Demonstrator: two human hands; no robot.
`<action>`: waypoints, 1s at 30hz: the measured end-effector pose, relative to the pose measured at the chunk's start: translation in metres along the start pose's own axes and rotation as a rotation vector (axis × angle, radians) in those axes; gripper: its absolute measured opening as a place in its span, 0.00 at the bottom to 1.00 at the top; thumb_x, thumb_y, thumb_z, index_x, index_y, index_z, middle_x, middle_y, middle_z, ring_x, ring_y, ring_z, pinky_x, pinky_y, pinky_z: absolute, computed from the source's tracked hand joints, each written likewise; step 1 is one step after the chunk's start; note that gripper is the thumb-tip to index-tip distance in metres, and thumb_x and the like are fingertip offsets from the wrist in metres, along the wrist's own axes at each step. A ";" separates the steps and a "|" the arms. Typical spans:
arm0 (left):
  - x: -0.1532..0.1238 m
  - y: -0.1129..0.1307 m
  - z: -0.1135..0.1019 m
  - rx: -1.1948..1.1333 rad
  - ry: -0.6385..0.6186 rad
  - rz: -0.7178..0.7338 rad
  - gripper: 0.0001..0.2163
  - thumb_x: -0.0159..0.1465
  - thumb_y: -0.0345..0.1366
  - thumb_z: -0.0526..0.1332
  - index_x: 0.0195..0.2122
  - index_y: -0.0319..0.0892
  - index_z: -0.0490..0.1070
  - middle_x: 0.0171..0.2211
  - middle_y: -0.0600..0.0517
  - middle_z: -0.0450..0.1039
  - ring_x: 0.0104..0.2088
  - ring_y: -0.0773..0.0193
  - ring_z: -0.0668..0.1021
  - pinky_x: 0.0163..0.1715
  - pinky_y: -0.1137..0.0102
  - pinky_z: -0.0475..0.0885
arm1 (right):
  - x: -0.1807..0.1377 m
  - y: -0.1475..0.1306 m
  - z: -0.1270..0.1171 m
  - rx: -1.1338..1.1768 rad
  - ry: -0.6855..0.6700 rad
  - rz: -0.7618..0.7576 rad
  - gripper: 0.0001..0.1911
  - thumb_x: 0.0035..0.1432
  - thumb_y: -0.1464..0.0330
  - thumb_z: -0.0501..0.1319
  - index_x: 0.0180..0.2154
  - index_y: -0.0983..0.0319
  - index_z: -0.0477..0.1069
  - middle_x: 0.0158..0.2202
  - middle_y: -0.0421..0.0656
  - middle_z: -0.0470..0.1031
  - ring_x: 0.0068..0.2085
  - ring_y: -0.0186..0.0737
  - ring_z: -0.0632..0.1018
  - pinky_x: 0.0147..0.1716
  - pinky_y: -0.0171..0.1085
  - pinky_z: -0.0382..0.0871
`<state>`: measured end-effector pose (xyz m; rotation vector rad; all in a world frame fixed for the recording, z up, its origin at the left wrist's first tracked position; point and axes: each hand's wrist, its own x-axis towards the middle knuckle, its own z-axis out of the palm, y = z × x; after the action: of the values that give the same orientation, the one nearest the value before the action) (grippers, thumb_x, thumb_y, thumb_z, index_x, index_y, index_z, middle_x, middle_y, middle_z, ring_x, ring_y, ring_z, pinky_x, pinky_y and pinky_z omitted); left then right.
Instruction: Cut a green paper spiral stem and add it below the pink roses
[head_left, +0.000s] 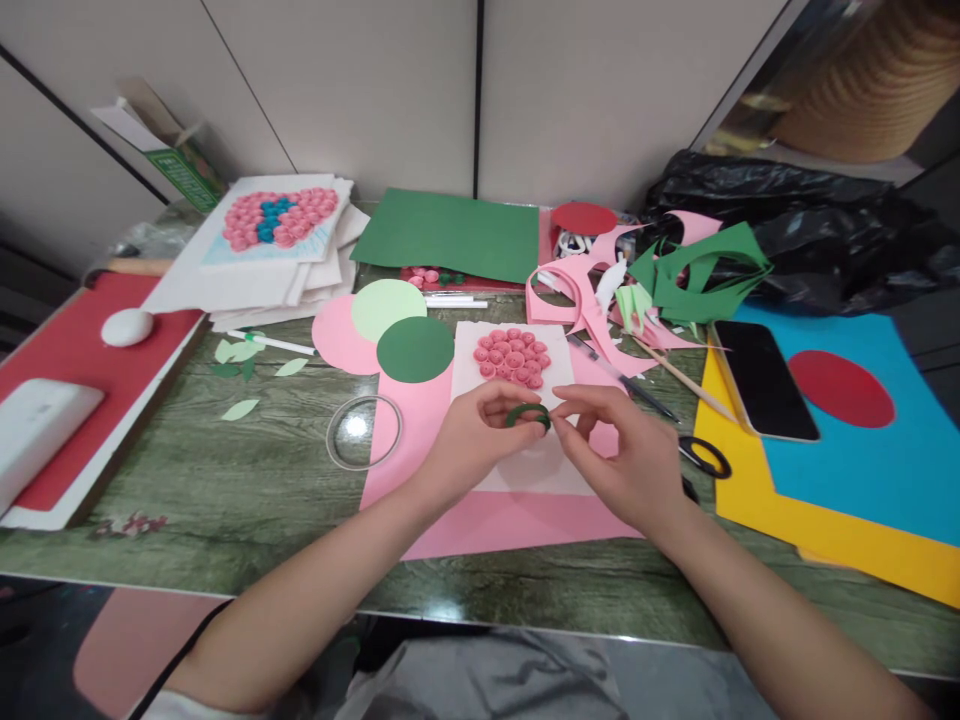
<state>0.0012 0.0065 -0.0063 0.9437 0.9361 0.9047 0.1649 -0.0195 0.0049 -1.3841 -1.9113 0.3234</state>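
Both forearms reach in from the near edge. Left hand [472, 440] and right hand [626, 455] pinch a curled dark green paper strip [527, 414] between fingertips, above a pale card [517, 400] bearing pink rolled paper rosettes [512, 358].

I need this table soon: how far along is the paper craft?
Done: a cluster of pink rosettes sits on the white card. In hand: left hand and right hand pinch a curled dark green strip. Probably left: the card's lower part is bare, and cut pale leaves lie loose.
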 end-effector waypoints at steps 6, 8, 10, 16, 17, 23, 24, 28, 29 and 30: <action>0.001 -0.003 -0.003 -0.048 -0.020 0.014 0.11 0.50 0.29 0.67 0.36 0.40 0.73 0.33 0.52 0.75 0.38 0.65 0.76 0.43 0.67 0.68 | 0.000 0.000 0.000 0.038 -0.018 -0.019 0.15 0.53 0.74 0.59 0.43 0.55 0.66 0.34 0.37 0.78 0.26 0.33 0.74 0.34 0.37 0.69; 0.001 -0.002 -0.003 -0.058 -0.026 0.006 0.11 0.50 0.29 0.67 0.36 0.40 0.73 0.33 0.52 0.75 0.38 0.66 0.75 0.44 0.67 0.68 | -0.001 0.001 0.000 0.052 -0.021 -0.021 0.16 0.53 0.74 0.60 0.44 0.55 0.66 0.34 0.38 0.78 0.26 0.33 0.74 0.34 0.37 0.68; 0.001 -0.002 -0.003 -0.067 -0.030 -0.004 0.11 0.50 0.29 0.67 0.36 0.40 0.73 0.34 0.52 0.75 0.38 0.66 0.75 0.44 0.68 0.68 | -0.001 0.001 0.000 0.085 -0.034 0.002 0.16 0.53 0.75 0.59 0.44 0.55 0.66 0.35 0.38 0.77 0.26 0.33 0.73 0.34 0.37 0.68; 0.000 -0.002 -0.003 -0.038 0.004 0.043 0.10 0.51 0.30 0.68 0.34 0.40 0.74 0.34 0.52 0.75 0.38 0.66 0.75 0.43 0.68 0.68 | 0.001 0.005 0.002 0.348 -0.125 0.210 0.16 0.54 0.74 0.60 0.45 0.57 0.66 0.37 0.40 0.76 0.27 0.33 0.72 0.32 0.37 0.69; 0.000 -0.002 -0.003 -0.029 0.008 0.045 0.09 0.51 0.31 0.68 0.34 0.40 0.74 0.35 0.51 0.75 0.38 0.66 0.75 0.43 0.68 0.68 | 0.001 0.006 0.002 0.394 -0.129 0.233 0.16 0.54 0.73 0.60 0.45 0.57 0.66 0.37 0.40 0.76 0.27 0.33 0.71 0.32 0.37 0.68; 0.002 -0.002 -0.002 -0.037 0.022 0.025 0.09 0.50 0.32 0.69 0.33 0.40 0.75 0.33 0.52 0.75 0.36 0.67 0.75 0.42 0.68 0.68 | 0.006 0.007 0.002 0.514 -0.136 0.359 0.10 0.53 0.71 0.61 0.40 0.59 0.69 0.33 0.39 0.72 0.29 0.33 0.71 0.29 0.34 0.66; 0.002 -0.002 -0.002 -0.044 0.026 0.021 0.09 0.49 0.32 0.69 0.32 0.39 0.75 0.33 0.52 0.75 0.36 0.67 0.75 0.42 0.68 0.68 | 0.007 0.006 0.001 0.509 -0.159 0.374 0.07 0.53 0.70 0.62 0.37 0.59 0.69 0.32 0.39 0.72 0.29 0.33 0.71 0.29 0.34 0.65; 0.003 -0.004 -0.003 -0.078 0.029 0.010 0.11 0.48 0.32 0.70 0.33 0.40 0.75 0.33 0.52 0.76 0.37 0.65 0.76 0.43 0.67 0.68 | 0.012 0.006 -0.001 0.466 -0.271 0.398 0.05 0.53 0.67 0.62 0.31 0.61 0.69 0.29 0.38 0.70 0.29 0.33 0.70 0.30 0.33 0.63; 0.004 -0.005 -0.004 -0.082 0.029 0.009 0.11 0.47 0.32 0.70 0.33 0.40 0.75 0.33 0.51 0.76 0.37 0.65 0.76 0.43 0.67 0.68 | 0.012 0.007 -0.001 0.455 -0.281 0.401 0.05 0.53 0.66 0.62 0.31 0.61 0.69 0.29 0.38 0.70 0.29 0.33 0.70 0.30 0.33 0.63; 0.004 -0.005 -0.004 -0.086 0.029 0.007 0.11 0.47 0.32 0.70 0.33 0.40 0.75 0.33 0.52 0.77 0.37 0.65 0.76 0.43 0.67 0.69 | 0.012 0.007 -0.001 0.447 -0.286 0.406 0.05 0.53 0.66 0.62 0.31 0.61 0.69 0.29 0.38 0.70 0.30 0.33 0.70 0.30 0.33 0.63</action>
<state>-0.0003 0.0091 -0.0134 0.8631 0.9119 0.9597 0.1688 -0.0059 0.0066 -1.4568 -1.6171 1.1249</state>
